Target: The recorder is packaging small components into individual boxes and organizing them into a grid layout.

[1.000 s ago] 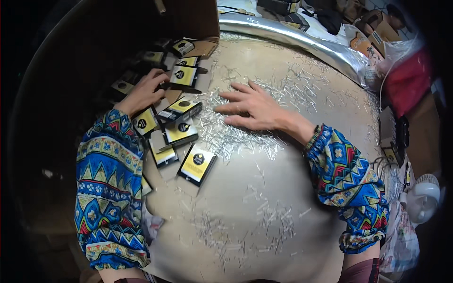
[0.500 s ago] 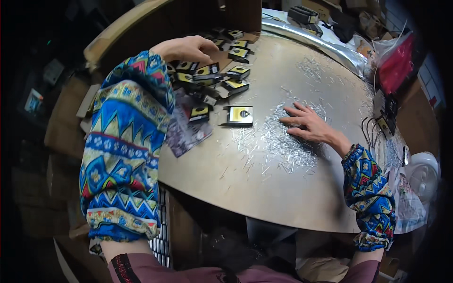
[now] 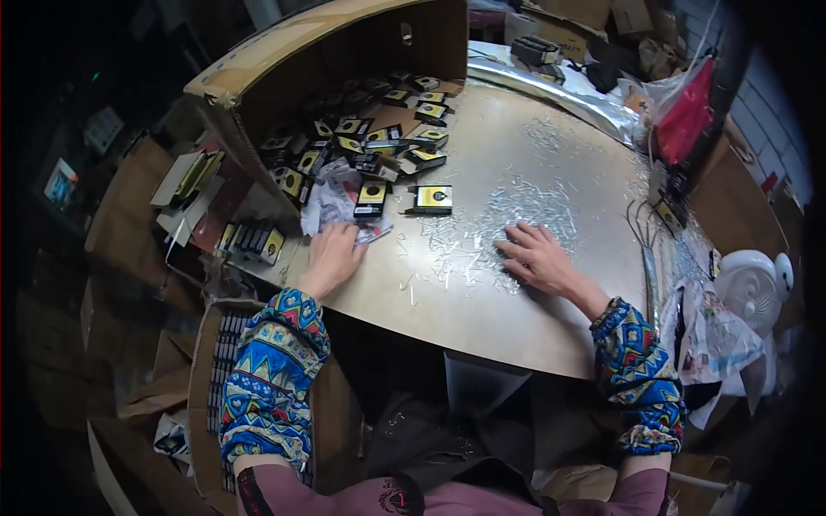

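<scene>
My left hand (image 3: 334,256) rests near the table's front left edge, fingers stretched out at the edge of a crumpled printed paper sheet (image 3: 325,203). A small black and yellow box (image 3: 372,198) lies on that sheet, just beyond my fingertips. My right hand (image 3: 540,260) lies with fingers spread on the near side of a scattered pile of small silvery metal pins (image 3: 538,209). Both hands hold nothing that I can see. Between them, farther off, another black and yellow box (image 3: 433,199) lies with its end flap open, beside the pins.
A big cardboard box (image 3: 344,52) lies on its side at the back left, with many small boxes (image 3: 353,126) spilling out. A white fan (image 3: 748,288) and crumpled newspaper (image 3: 718,335) sit at right. Packed small boxes fill a carton (image 3: 225,361) below left.
My left hand has come back from the heap of small boxes to the paper near the front edge. My right hand has shifted slightly nearer, still on the pins. The view has shifted.
</scene>
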`<state>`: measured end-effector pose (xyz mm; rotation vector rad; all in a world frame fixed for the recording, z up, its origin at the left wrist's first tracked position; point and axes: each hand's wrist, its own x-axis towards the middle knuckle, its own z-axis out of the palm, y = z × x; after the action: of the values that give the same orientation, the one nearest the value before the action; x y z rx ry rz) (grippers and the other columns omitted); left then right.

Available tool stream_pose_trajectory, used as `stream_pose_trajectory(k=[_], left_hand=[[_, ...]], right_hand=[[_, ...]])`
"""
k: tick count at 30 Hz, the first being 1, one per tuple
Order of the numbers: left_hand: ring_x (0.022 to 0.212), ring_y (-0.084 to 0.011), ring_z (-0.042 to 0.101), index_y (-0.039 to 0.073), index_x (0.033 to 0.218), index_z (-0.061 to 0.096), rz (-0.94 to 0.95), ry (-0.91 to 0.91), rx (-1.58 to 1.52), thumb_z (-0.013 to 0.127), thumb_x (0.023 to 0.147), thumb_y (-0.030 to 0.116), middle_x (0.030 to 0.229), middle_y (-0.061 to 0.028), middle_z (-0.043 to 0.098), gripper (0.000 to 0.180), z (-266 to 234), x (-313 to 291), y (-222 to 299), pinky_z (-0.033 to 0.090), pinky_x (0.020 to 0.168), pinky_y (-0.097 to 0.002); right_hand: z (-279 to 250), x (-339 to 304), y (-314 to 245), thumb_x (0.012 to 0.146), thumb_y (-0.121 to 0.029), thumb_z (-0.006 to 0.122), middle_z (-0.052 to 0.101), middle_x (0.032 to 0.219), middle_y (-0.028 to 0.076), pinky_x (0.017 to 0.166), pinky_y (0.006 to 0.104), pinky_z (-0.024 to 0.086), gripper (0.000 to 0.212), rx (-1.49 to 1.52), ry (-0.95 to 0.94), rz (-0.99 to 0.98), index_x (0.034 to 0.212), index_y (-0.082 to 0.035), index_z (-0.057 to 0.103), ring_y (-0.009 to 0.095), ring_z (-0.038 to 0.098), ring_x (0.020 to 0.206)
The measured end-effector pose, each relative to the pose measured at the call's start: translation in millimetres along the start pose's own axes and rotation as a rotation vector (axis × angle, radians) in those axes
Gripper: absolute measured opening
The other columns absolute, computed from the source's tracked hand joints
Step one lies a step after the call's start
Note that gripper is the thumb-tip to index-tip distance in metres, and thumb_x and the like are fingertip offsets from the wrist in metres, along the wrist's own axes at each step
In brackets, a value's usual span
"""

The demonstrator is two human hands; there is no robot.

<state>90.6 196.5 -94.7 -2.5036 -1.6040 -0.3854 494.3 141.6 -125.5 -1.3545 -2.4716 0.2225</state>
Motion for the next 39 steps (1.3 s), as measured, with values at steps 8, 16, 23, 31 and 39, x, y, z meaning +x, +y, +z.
stream_pose_trajectory(k=[8, 16, 23, 31, 39], left_hand=[[0.108, -0.037, 0.056, 0.007, 0.124, 0.054, 0.182, 0.087, -0.156, 0.061, 0.083, 0.009, 0.121, -0.0164, 0.055, 0.042, 34, 76, 71, 0.049, 0.091, -0.0467], [0.121, -0.0314, 0.049, 0.01, 0.122, 0.058, 0.345, -0.38, -0.458, 0.049, 0.091, 0.015, 0.128, -0.0111, 0.056, 0.033, 67, 116, 73, 0.034, 0.105, -0.044], [0.117, -0.0418, 0.051, 0.005, 0.113, 0.059, -0.055, 0.075, -0.247, 0.065, 0.09, 0.032, 0.121, -0.0229, 0.052, 0.036, 31, 59, 113, 0.046, 0.094, -0.0502], [0.109, -0.0442, 0.056, 0.006, 0.122, 0.052, -0.06, -0.228, -0.252, 0.07, 0.084, 0.041, 0.125, -0.0214, 0.047, 0.055, 33, 50, 134, 0.049, 0.086, -0.058], [0.108, -0.043, 0.061, 0.005, 0.122, 0.052, -0.069, -0.22, -0.325, 0.077, 0.075, 0.027, 0.123, -0.0238, 0.055, 0.057, 55, 94, 137, 0.051, 0.09, -0.0524]], right_hand=[[19, -12, -10, 0.091, -0.029, 0.068, 0.058, 0.132, 0.015, 0.103, 0.0467, 0.042, 0.034, 0.102, 0.241, 0.132, 0.12, -0.013, 0.069, 0.039, 0.051, 0.12], [33, -35, 3, 0.094, -0.036, 0.064, 0.061, 0.133, 0.014, 0.108, 0.0535, 0.035, 0.037, 0.11, 0.329, 0.336, 0.122, -0.013, 0.069, 0.035, 0.044, 0.132], [32, -2, -10, 0.094, -0.037, 0.059, 0.055, 0.14, 0.013, 0.108, 0.0546, 0.034, 0.043, -0.18, 0.321, 0.471, 0.132, -0.015, 0.061, 0.046, 0.042, 0.129], [43, -23, -19, 0.093, -0.038, 0.062, 0.053, 0.14, 0.015, 0.107, 0.0595, 0.032, 0.039, -0.173, 0.34, 0.473, 0.125, -0.016, 0.066, 0.045, 0.043, 0.13], [19, -32, -22, 0.092, -0.03, 0.065, 0.059, 0.132, 0.018, 0.106, 0.051, 0.037, 0.035, -0.241, 0.475, 0.325, 0.119, -0.008, 0.068, 0.04, 0.05, 0.126]])
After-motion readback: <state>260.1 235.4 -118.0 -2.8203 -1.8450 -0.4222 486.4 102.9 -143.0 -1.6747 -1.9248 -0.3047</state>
